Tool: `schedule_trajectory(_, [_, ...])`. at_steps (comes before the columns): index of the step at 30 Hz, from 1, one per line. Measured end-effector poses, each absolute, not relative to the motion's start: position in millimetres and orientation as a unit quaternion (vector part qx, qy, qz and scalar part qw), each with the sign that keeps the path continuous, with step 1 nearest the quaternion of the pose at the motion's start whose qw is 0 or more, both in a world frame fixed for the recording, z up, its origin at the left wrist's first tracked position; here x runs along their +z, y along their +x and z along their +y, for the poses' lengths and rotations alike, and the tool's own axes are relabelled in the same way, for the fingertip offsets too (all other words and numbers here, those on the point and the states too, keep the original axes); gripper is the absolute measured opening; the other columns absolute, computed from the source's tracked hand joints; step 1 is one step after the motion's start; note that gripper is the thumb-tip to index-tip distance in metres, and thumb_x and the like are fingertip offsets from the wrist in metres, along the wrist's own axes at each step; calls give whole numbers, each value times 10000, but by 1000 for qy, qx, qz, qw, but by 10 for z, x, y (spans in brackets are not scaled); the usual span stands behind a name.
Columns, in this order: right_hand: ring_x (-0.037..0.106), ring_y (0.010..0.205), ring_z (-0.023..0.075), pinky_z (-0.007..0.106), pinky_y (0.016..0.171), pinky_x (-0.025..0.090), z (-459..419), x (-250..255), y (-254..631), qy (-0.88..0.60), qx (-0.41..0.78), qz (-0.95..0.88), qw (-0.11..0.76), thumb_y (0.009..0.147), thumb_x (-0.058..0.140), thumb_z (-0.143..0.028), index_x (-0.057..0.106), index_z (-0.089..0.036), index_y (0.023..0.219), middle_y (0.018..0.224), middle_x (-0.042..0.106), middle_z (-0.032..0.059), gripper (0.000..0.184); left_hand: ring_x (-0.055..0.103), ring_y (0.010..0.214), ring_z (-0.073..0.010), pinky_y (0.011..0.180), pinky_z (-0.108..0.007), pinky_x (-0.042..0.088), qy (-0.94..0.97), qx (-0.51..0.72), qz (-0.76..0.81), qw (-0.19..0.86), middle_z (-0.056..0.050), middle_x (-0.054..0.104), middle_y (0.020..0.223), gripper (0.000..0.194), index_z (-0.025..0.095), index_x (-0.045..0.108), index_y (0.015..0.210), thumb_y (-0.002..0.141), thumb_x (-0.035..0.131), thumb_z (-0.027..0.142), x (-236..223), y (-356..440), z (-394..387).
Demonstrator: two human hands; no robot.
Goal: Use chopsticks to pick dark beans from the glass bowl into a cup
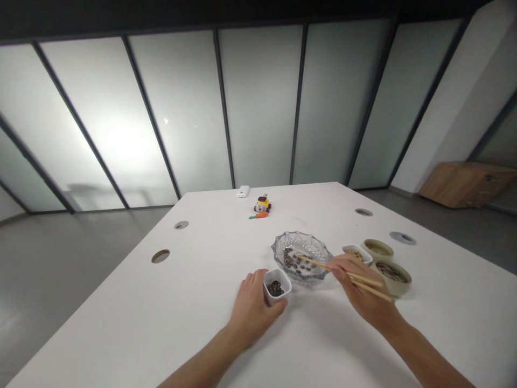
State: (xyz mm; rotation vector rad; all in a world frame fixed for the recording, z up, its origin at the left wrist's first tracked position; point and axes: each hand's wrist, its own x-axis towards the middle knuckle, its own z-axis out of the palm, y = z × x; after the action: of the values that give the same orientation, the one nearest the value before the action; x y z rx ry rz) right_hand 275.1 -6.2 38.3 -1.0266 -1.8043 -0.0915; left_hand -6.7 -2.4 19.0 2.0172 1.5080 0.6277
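My left hand [254, 308] is wrapped round a small white square cup [284, 295], which holds dark seeds [275, 289]. Just behind the cup stands a clear glass bowl [309, 240] with a scalloped rim and more dark seeds scattered over its bottom. A pair of wooden chopsticks [319, 263] is gripped in my right hand [359, 285], at the bowl's right side. Their tips reach into the bowl among the seeds. Whether a seed is pinched between the tips is too small to tell.
Right of the bowl sit a white dish [365, 255] of pale pieces and two greenish round bowls [377, 245], the nearer with striped seeds. Farther back lie a yellow toy car [263, 203], an orange carrot-shaped object [262, 214] and a white device [243, 191]. The white table [161, 323] has several round holes.
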Motion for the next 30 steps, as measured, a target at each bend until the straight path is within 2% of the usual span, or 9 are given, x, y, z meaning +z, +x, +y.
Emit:
schedule_trajectory(4, [764,833,196,314,784,614,-46,377,2759,-418,-77,-739,523,1123,575,-351,743,-264,964,887,794,27,247,619,1181,-310,1044,-414,442,751,235,558,265,-79,709,1231,392,239,634,1202,849,740,372,170,-73,-15])
schedule_trajectory(8, [758,781,188,300,719,610,-48,354,2735,-412,-46,-753,511,1106,619,-388,740,-267,949,864,788,18,232,620,1173,-309,1042,-420,443,750,239,557,265,-80,709,1223,399,235,630,1206,849,738,377,149,-76,-12])
schedule_trajectory(20, [757,795,182,284,733,623,-66,316,2704,-418,3,-762,494,1084,660,-357,753,-269,950,888,769,16,185,627,1179,-306,1036,-408,442,751,232,559,265,-82,717,1229,396,242,634,1214,859,747,377,191,-74,-17])
schedule_trajectory(30, [758,782,185,295,738,621,-81,363,2681,-411,-48,-754,509,1095,646,-373,744,-265,946,867,779,23,209,625,1154,-300,1029,-412,448,749,238,559,264,-82,715,1203,376,239,629,1184,856,740,386,175,-72,-16])
